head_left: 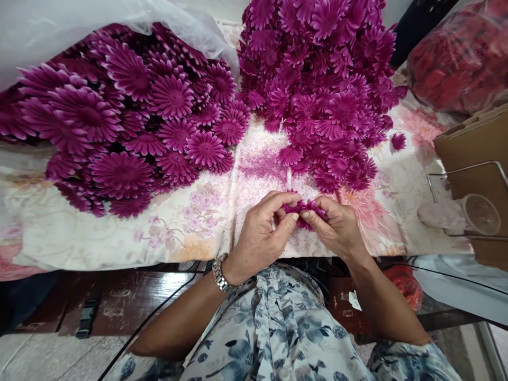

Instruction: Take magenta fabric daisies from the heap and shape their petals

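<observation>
My left hand (264,227) and my right hand (337,225) meet over the near edge of the table, both pinching one magenta fabric flower (307,209). The fingers of each hand are closed on its petals, and most of the flower is hidden between them. A silver wristwatch (220,274) is on my left wrist. Directly beyond my hands lies a heap of small magenta flowers (317,84). A second heap of larger magenta flowers (127,116) spreads to the left, spilling from a clear plastic bag (79,32).
A floral cloth (119,227) covers the table, dusted with magenta fluff (262,164) near the middle. At right stand a cardboard box (476,148), a wire frame with a clear plastic cup (480,214), and a bag of red pieces (460,58). One loose flower (398,141) lies apart.
</observation>
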A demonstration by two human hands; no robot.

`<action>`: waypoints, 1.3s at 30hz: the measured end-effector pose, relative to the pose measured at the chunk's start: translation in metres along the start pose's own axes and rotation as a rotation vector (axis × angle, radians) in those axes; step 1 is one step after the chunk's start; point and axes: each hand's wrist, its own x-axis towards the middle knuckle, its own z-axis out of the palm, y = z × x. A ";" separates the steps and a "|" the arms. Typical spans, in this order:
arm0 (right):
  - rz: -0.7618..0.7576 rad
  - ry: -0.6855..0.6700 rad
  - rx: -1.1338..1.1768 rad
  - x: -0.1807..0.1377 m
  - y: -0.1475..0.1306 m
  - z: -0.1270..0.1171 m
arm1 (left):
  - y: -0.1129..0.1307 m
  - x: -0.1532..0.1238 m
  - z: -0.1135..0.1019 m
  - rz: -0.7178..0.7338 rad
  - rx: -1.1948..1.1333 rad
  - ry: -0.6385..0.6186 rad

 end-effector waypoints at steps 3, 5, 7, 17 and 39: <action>-0.060 -0.026 0.012 0.001 -0.001 0.000 | 0.000 0.000 0.001 0.040 -0.013 -0.017; -0.102 -0.024 0.000 0.001 -0.001 0.000 | -0.001 0.000 0.002 0.079 -0.013 -0.015; -0.138 -0.018 -0.019 0.001 -0.001 0.001 | 0.000 0.001 0.002 0.126 -0.012 0.004; -0.094 -0.024 0.105 -0.002 -0.004 -0.004 | -0.016 0.000 -0.001 -0.032 -0.234 0.204; 0.113 -0.036 0.402 0.000 -0.008 0.005 | -0.008 -0.003 -0.001 0.253 0.106 0.187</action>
